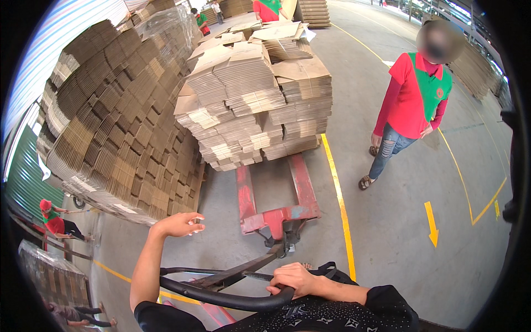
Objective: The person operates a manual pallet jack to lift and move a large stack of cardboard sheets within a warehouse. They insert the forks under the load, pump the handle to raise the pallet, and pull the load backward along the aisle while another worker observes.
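Observation:
My right hand is wrapped around the right side of the black loop handle of a pallet jack. The red, worn body of the jack stands ahead, its two forks running toward a load of flattened cardboard boxes. That load is piled in uneven tied bundles; whatever lies beneath it is hidden. Off the handle, my left hand is raised with loosely bent fingers apart and holds nothing. It appears nearest to the large wall of stacked cardboard on the left.
At the right stands a person in a red and green shirt, beyond a yellow floor line. Another person in a red cap is at the far left, near a wrapped pallet. A yellow arrow marks the floor.

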Available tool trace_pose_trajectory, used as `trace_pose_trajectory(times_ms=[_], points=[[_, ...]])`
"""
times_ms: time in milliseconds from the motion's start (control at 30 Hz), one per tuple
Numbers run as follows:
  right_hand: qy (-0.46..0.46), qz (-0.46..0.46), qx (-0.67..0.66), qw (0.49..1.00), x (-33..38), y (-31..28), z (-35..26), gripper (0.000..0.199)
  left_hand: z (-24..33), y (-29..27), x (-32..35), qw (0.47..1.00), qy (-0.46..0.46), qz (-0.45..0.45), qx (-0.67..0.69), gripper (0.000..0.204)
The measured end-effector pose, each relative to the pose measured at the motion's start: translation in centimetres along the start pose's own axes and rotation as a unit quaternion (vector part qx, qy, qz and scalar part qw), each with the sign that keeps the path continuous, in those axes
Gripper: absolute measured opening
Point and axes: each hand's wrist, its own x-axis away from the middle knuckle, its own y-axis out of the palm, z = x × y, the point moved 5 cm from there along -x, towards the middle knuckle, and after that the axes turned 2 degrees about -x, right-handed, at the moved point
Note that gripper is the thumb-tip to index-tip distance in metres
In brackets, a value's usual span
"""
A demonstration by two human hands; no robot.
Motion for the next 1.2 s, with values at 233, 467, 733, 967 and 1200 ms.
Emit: trace_pose_trajectory(times_ms=[233, 467, 733, 967, 1200], points=[[0.003, -0.003, 0.006, 1.000, -0.04, -0.06, -0.10, 0.017, -0.04, 0.13, 0.01, 1.000, 0.001, -0.002, 0.017, 0.061], [0.001, -0.003, 0.009, 1.000, 0.04, -0.03, -0.02, 0.017, 0.08, 0.17, 0.05, 0.999, -0.011, 0.009, 0.042, 0.067], [0.003, -0.005, 0.002, 1.000, -0.02, 0.06, 0.02, 0.017, 0.66, -0.13, 0.59, 0.999, -0.018, 0.017, 0.036, 0.068], [0.002, -0.009, -0.003, 1.000, -0.08, 0.09, 0.03, 0.016, 0.14, 0.00, 0.18, 1.000, -0.018, -0.002, 0.021, 0.065], [-0.004, -0.004, 0.004, 1.000, -0.12, 0.11, 0.01, 0.017, 0.36, -0.05, 0.42, 1.000, -0.010, 0.001, 0.010, 0.061]])
